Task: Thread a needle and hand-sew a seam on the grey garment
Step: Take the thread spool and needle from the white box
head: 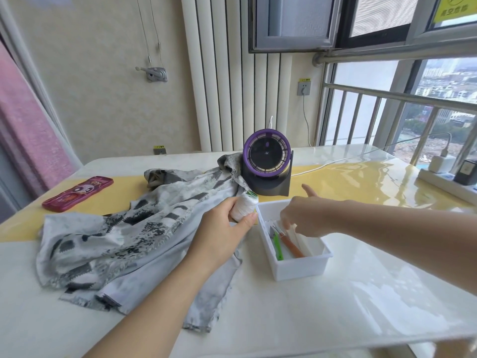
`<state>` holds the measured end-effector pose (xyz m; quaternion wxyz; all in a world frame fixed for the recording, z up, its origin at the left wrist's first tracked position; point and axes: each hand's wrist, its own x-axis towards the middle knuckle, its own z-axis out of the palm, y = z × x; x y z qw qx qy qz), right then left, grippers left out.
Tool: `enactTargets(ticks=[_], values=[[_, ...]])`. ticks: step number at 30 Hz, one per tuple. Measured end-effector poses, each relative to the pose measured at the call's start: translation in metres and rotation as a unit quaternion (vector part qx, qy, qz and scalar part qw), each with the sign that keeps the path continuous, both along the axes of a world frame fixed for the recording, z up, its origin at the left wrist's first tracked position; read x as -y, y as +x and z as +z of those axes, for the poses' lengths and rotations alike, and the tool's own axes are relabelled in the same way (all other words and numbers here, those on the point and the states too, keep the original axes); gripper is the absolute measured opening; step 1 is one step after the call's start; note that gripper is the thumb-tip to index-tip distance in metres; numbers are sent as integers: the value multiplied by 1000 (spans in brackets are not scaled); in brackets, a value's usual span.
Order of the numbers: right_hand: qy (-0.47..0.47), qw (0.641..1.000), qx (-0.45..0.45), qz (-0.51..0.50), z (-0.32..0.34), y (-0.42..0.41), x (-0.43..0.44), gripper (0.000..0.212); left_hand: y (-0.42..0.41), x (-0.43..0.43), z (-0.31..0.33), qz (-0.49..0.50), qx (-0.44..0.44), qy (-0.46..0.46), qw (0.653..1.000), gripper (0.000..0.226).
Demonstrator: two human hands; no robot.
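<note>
Left hand (219,233) grip around white thread spool (244,205); right hand (304,215) grip unclear, fingers in white tray (296,267).

Purple-rimmed desk fan (267,158) on dark stand, upright at far side of table (335,306), facing cam; white cable runs from its rt side toward charger. Red phone case w/ cartoon print (77,194) lies flat far left on yellow strip of tabletop. White power strip (444,186) at rt edge, w/ white charger (440,164) & black adapter (466,173) plugged in. Wall socket (303,88) behind, white radiator (232,86) beside it.
</note>
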<state>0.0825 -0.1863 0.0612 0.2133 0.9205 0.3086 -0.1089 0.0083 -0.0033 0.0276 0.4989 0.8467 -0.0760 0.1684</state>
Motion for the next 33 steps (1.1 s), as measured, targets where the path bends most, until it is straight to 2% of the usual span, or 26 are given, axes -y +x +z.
enactTargets(ticks=[2,4,7,10,12,16,21,27,33], values=[[-22,993,74,86,-1,5,2,31,1,2,0,-1,-1,0,1000,12],[-64,982,94,153,-4,9,3,25,2,3,0,0,-3,5,1000,12],[-102,976,80,176,-10,14,1,21,2,4,0,-1,0,6,1000,11],[-144,958,112,220,-13,16,-4,11,3,4,0,0,0,6,1000,9],[-182,942,128,252,-13,15,-8,19,3,4,0,5,-2,3,1000,11],[-226,919,123,299,-14,16,-14,18,4,2,2,8,-3,-3,1000,14],[-255,906,105,322,-12,17,-19,21,4,0,3,10,-2,-7,1000,12],[-253,906,90,327,-11,18,-19,22,6,-4,4,19,0,-3,1000,16],[-195,933,77,293,-12,21,-17,15,9,-3,6,16,-2,-9,1000,16]])
